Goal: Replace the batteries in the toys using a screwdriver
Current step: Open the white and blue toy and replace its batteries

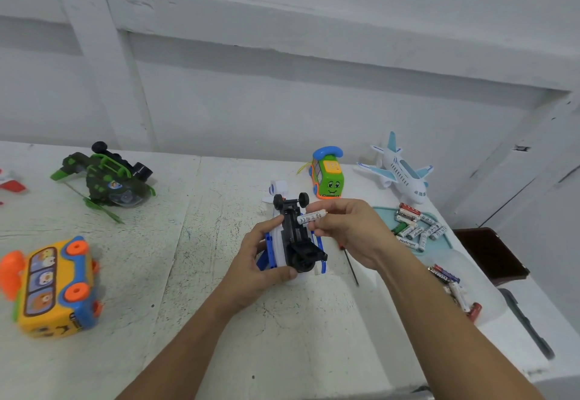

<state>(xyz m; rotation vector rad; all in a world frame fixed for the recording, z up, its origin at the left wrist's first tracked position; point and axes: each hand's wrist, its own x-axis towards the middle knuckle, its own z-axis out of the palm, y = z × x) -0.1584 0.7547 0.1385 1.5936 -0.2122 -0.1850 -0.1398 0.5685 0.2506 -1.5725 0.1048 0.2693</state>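
My left hand (255,266) grips a white and blue toy plane (295,239) turned belly up, its black underside and wheels facing me. My right hand (351,230) pinches a white battery (309,218) just above the plane's black underside, near the rear wheels. The screwdriver (351,263) lies on the table right of the plane, partly hidden under my right wrist. A teal tray (444,242) at the right holds several batteries. Nearer to me a clear container (489,293) holds several more batteries.
On the white table stand a green helicopter (106,180) at far left, a yellow bus toy (53,286) at near left, a green phone car (328,173) and a white airliner (398,172) at the back. A dark box (489,255) sits off the table's right edge.
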